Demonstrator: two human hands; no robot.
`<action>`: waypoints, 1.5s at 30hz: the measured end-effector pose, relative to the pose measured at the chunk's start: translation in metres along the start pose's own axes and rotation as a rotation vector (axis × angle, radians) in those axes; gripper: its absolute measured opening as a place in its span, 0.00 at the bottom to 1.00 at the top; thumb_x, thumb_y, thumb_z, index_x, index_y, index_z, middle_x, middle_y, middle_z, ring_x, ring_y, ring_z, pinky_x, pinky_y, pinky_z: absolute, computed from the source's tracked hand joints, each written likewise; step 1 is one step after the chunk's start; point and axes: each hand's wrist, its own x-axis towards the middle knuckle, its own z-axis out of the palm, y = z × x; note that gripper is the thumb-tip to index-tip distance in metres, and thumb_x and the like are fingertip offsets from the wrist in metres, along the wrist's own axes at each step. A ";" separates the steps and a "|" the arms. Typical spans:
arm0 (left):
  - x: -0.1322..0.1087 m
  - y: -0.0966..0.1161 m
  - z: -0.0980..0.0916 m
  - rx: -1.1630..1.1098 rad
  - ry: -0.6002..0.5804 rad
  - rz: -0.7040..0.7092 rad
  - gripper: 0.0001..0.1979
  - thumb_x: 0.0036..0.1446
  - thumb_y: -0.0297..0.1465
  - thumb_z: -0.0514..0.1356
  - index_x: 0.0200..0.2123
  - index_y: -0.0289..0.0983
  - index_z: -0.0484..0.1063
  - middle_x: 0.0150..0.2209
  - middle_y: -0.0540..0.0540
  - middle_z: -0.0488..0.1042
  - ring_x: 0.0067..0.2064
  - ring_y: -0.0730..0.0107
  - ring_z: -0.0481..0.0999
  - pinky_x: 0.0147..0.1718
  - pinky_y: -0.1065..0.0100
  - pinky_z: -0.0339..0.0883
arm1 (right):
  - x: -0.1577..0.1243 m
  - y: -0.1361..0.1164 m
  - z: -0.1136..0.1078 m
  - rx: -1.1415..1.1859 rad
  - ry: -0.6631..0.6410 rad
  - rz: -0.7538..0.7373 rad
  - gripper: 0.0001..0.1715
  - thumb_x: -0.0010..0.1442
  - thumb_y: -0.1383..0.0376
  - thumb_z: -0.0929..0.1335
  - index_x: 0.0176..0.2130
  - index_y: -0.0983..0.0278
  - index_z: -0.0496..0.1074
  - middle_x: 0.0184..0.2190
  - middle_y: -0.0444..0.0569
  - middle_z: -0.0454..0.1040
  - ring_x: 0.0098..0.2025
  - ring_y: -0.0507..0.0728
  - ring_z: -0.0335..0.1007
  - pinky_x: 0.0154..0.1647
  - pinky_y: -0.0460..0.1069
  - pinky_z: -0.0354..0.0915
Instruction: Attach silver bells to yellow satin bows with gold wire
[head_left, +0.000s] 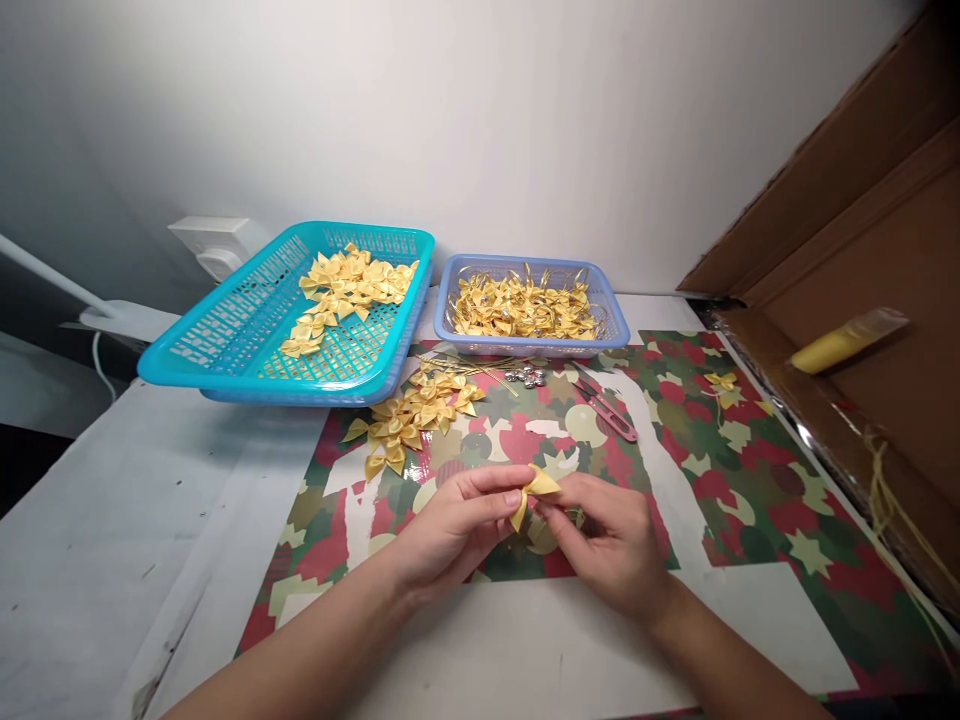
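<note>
My left hand [457,525] and my right hand [607,545] meet over the camouflage-patterned mat [750,480], both pinching one small yellow ribbon bow [534,490] between their fingertips. The bow sits between the two thumbs, partly hidden by the fingers. A loose pile of yellow bows [416,415] lies on the mat just beyond my left hand. Small silver beads [526,376] and pink thread snips [606,405] lie farther back.
A turquoise basket [225,345] with yellow bows stands at the back left, a lilac basket [611,315] of bows with gold loops to its right. A cardboard box [862,260] with a yellow tube [844,342] flanks the right side. One stray bow [721,381] lies near it.
</note>
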 end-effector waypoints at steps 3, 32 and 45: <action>0.000 0.000 0.000 0.001 0.007 -0.004 0.15 0.36 0.29 0.76 0.32 0.37 0.82 0.33 0.49 0.81 0.35 0.74 0.77 0.40 0.73 0.68 | -0.001 0.000 0.000 -0.007 0.000 0.000 0.10 0.58 0.74 0.65 0.32 0.61 0.73 0.25 0.46 0.75 0.26 0.54 0.70 0.26 0.48 0.64; -0.001 -0.004 0.002 0.035 0.025 0.026 0.17 0.37 0.30 0.76 0.34 0.37 0.82 0.33 0.47 0.82 0.35 0.73 0.78 0.40 0.72 0.67 | -0.001 0.001 0.005 0.019 0.044 -0.027 0.09 0.58 0.75 0.66 0.30 0.63 0.71 0.23 0.45 0.73 0.25 0.51 0.66 0.26 0.45 0.62; 0.002 -0.008 -0.001 0.084 -0.005 0.139 0.16 0.42 0.30 0.74 0.38 0.40 0.81 0.36 0.47 0.82 0.38 0.70 0.78 0.42 0.69 0.69 | 0.001 0.001 0.006 0.097 0.051 0.060 0.07 0.59 0.73 0.67 0.33 0.61 0.72 0.27 0.44 0.75 0.28 0.51 0.70 0.27 0.45 0.64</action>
